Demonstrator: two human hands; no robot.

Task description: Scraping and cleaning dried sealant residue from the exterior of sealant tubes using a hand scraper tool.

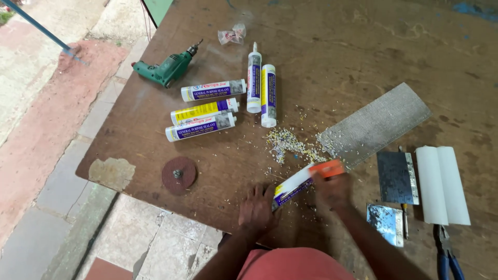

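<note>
Two hands at the near edge of a brown worktop (pixel 363 62). Left hand (pixel 258 207) lies flat, fingers spread, pressing on the lower end of a sealant cartridge (pixel 293 187) that rests tilted on the board. Right hand (pixel 332 191) is blurred; it appears closed around an orange tool (pixel 328 168) held against the upper end of that cartridge, but the exact grip cannot be told.

Just beyond the cartridge: a scatter of pale shavings (pixel 288 142). Right of them, a grey textured strip (pixel 374 124) lying diagonally.

Farther back, five more sealant tubes. Three lie roughly parallel, slanted: the top one (pixel 212 90), the yellow-labelled middle one (pixel 204 111), the lower one (pixel 201 127). Two lie lengthwise side by side, touching: one with its nozzle on (pixel 253 78), one shorter (pixel 268 95).

Green power drill (pixel 167 69) near the far left corner. Crumpled clear wrapper (pixel 232 35) beyond the tubes. Reddish round disc (pixel 179 175) by the left edge, beside a pale worn patch (pixel 111 173).

Right side: dark scraper blade (pixel 397 178), a smaller shiny blade (pixel 386 222) nearer, a white roll (pixel 442 184), and blue-handled pliers (pixel 446 254) at the corner.
</note>
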